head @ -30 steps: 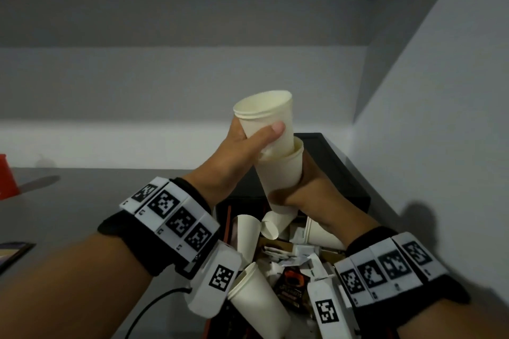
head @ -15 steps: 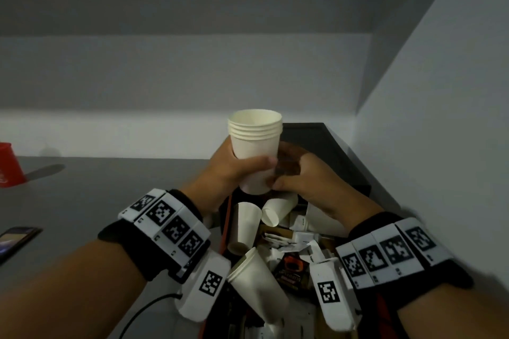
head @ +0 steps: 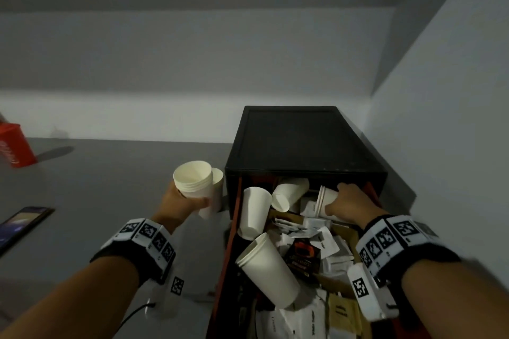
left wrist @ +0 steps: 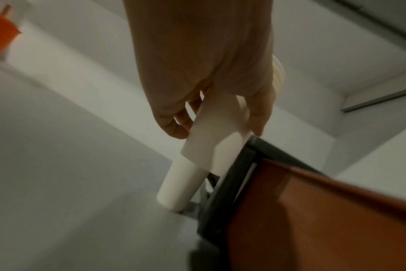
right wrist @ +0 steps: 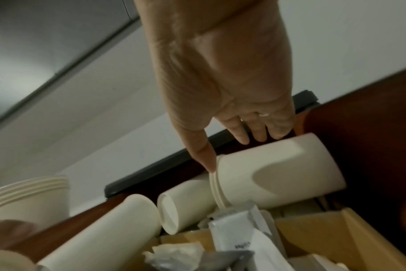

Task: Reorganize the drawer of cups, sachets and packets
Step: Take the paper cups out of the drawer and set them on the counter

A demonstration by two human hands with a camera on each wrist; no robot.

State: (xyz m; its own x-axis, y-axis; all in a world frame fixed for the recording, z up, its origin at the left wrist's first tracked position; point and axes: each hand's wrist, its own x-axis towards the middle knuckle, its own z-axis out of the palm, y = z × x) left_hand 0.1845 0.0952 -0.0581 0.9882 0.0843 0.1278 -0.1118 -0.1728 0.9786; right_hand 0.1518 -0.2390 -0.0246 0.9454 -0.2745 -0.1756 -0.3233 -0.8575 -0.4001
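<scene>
My left hand (head: 187, 201) (left wrist: 218, 128) grips a nested stack of white paper cups (head: 194, 179) (left wrist: 213, 139) upright over the grey table, left of the black cabinet (head: 297, 140). Right beside it stands another white cup (head: 217, 187) (left wrist: 174, 188). My right hand (head: 347, 201) (right wrist: 234, 152) reaches into the open drawer (head: 232, 242). Its fairly straight fingers (right wrist: 260, 135) lie on a lying pair of white cups (head: 325, 201) (right wrist: 278, 174), thumb at the rim. More white cups (head: 254, 212) (head: 267, 264) lie among white sachets (head: 316, 231) and a dark packet (head: 301, 253).
A red cup (head: 13, 146) stands at the far left of the table and a phone (head: 22, 223) lies near its left edge. A grey wall runs close along the cabinet's right side. Brown paper packets (head: 341, 311) fill the drawer's near end.
Both hands held the cup stack above the drawer before. The left hand has carried it down and left to the table; the right hand has let go and dropped into the drawer onto lying cups.
</scene>
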